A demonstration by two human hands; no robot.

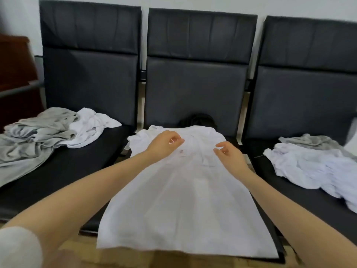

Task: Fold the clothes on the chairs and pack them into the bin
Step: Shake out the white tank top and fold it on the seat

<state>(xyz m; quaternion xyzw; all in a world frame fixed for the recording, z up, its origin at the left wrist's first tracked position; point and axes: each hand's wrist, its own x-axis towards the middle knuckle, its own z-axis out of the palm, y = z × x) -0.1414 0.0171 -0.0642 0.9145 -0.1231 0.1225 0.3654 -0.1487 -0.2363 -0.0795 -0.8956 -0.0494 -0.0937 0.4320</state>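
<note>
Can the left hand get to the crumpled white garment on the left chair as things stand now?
Probably yes: the left hand hovers over the spread shirt, and the crumpled white garment lies uncovered, nothing between.

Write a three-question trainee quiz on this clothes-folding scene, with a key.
1. True or false: the white shirt lies spread flat on the middle chair.
2. Which garment lies heaped with the grey garment on the left chair? A) a white garment B) a red towel C) blue jeans
3. Fill in: the left hand and right hand are both over the shirt's ____ end, the one nearer the backrest.

Key: 1 true. 2 A, the crumpled white garment. 3 far (the collar end).
</note>
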